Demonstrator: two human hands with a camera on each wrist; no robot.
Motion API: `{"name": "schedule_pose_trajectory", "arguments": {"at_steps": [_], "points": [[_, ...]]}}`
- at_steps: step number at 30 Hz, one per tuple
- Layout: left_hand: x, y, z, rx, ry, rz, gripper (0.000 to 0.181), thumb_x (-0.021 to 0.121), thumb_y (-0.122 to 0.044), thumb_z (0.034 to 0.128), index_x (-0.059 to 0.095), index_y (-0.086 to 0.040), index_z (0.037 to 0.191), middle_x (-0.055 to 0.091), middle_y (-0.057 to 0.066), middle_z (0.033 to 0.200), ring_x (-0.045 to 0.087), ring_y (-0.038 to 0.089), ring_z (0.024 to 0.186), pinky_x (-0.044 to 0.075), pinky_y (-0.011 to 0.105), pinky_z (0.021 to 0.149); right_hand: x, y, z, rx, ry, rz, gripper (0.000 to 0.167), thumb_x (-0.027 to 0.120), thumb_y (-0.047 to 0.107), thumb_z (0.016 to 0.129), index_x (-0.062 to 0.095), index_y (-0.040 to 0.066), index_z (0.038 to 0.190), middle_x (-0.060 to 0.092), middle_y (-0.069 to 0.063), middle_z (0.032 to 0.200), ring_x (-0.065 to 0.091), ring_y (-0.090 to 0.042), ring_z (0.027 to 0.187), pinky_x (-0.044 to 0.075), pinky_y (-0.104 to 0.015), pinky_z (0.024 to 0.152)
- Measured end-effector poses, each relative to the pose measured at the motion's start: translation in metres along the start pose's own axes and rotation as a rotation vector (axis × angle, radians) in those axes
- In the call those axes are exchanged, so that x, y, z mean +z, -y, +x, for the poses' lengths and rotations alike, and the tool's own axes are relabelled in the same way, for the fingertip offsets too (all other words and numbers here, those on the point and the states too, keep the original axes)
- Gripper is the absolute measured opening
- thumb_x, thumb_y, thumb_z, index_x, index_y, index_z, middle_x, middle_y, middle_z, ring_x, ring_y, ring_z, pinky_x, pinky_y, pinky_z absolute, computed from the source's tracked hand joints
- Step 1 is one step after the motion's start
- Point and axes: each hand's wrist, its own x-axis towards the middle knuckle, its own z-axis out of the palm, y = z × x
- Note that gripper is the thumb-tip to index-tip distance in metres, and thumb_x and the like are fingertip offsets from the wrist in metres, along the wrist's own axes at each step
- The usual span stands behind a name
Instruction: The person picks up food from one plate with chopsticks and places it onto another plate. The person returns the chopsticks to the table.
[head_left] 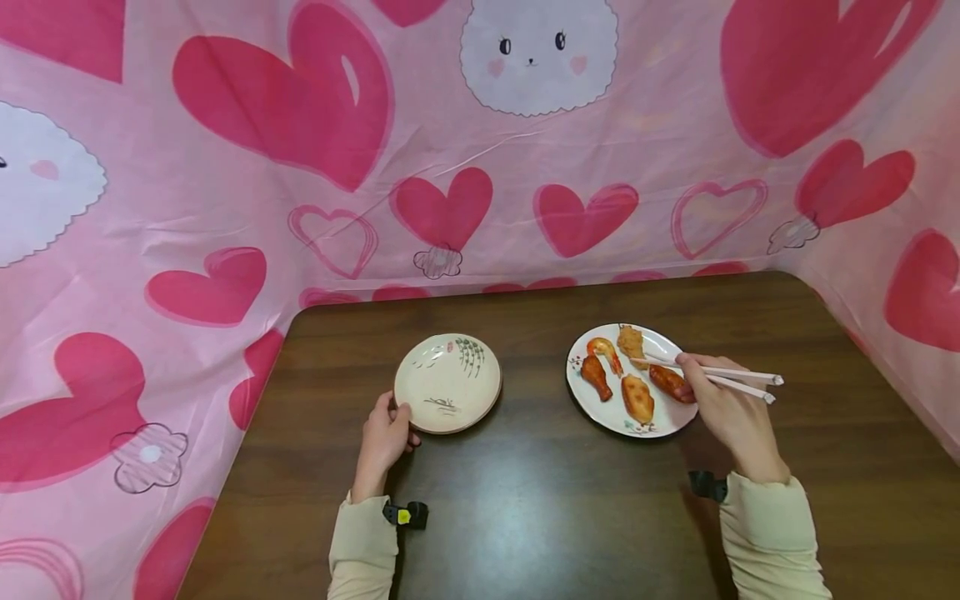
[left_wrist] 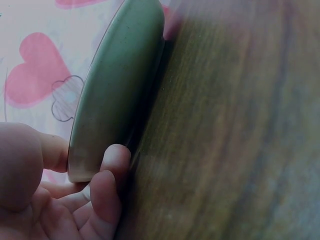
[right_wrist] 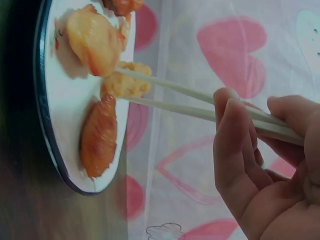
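Note:
My left hand [head_left: 386, 433] grips the near left rim of a cream plate [head_left: 447, 379] painted with leaves, thumb on top and fingers beneath; nothing lies on it. In the left wrist view the plate's outer side [left_wrist: 117, 85] shows. My right hand [head_left: 723, 408] holds a pair of white chopsticks [right_wrist: 190, 95] over a white plate [head_left: 600, 421]. Their tips are by a crumbed fried piece [head_left: 632, 343]; whether they touch it I cannot tell. Around it lie a shrimp [head_left: 602, 350], a drumstick [head_left: 596, 377], a golden piece [head_left: 637, 398] and a brown wing [head_left: 667, 382].
Both plates stand on a dark wooden table [head_left: 525, 500], a gap of bare wood between them. A pink cloth [head_left: 465, 133] with hearts walls off the back and sides. Each wrist carries a black strap [head_left: 407, 514].

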Motion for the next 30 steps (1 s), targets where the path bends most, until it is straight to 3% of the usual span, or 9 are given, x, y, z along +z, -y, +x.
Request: {"name": "schedule_pose_trajectory", "arguments": {"at_steps": [4, 7, 11, 18, 30], "points": [[0.000, 0.000, 0.000, 0.000, -0.001, -0.001, 0.046, 0.041, -0.022, 0.1014, 0.035, -0.004, 0.143, 0.061, 0.008, 0.073, 0.058, 0.016, 0.054, 0.050, 0.029, 0.054, 0.007, 0.000, 0.002, 0.008, -0.015, 0.029, 0.052, 0.045, 0.044, 0.100, 0.069, -0.001, 0.112, 0.071, -0.021, 0.094, 0.062, -0.025, 0.084, 0.051, -0.030, 0.069], [0.000, 0.000, 0.000, 0.002, -0.002, -0.001, 0.046, 0.041, -0.023, 0.1015, 0.035, -0.004, 0.143, 0.062, 0.008, 0.072, 0.058, 0.016, 0.054, 0.050, 0.029, 0.053, 0.011, -0.001, 0.003, 0.010, -0.019, 0.036, 0.051, 0.046, 0.043, 0.099, 0.070, -0.001, 0.108, 0.072, -0.015, 0.083, 0.061, -0.019, 0.078, 0.044, -0.018, 0.059], [0.000, 0.001, 0.001, 0.000, -0.001, 0.000, 0.047, 0.042, -0.023, 0.1014, 0.035, -0.004, 0.144, 0.062, 0.008, 0.072, 0.058, 0.016, 0.054, 0.050, 0.029, 0.053, 0.014, -0.004, 0.004, 0.009, -0.028, 0.025, 0.051, 0.046, 0.043, 0.099, 0.071, -0.001, 0.106, 0.071, -0.015, 0.083, 0.062, -0.025, 0.082, 0.046, -0.022, 0.063], [0.000, 0.000, 0.001, -0.008, -0.001, 0.001, 0.047, 0.041, -0.023, 0.1016, 0.034, -0.004, 0.144, 0.061, 0.007, 0.071, 0.057, 0.016, 0.054, 0.049, 0.029, 0.054, 0.020, -0.006, 0.003, -0.010, -0.118, 0.084, 0.045, 0.054, 0.040, 0.096, 0.075, 0.001, 0.095, 0.070, -0.016, 0.076, 0.051, -0.002, 0.061, 0.045, -0.018, 0.049], [-0.001, -0.001, 0.000, -0.013, 0.006, 0.002, 0.046, 0.041, -0.023, 0.1018, 0.035, -0.005, 0.143, 0.061, 0.007, 0.071, 0.057, 0.016, 0.055, 0.049, 0.029, 0.054, 0.023, -0.008, 0.002, -0.081, -0.150, 0.108, 0.042, 0.056, 0.036, 0.096, 0.074, -0.001, 0.088, 0.069, -0.015, 0.072, 0.051, 0.000, 0.057, 0.045, -0.018, 0.046]]}}
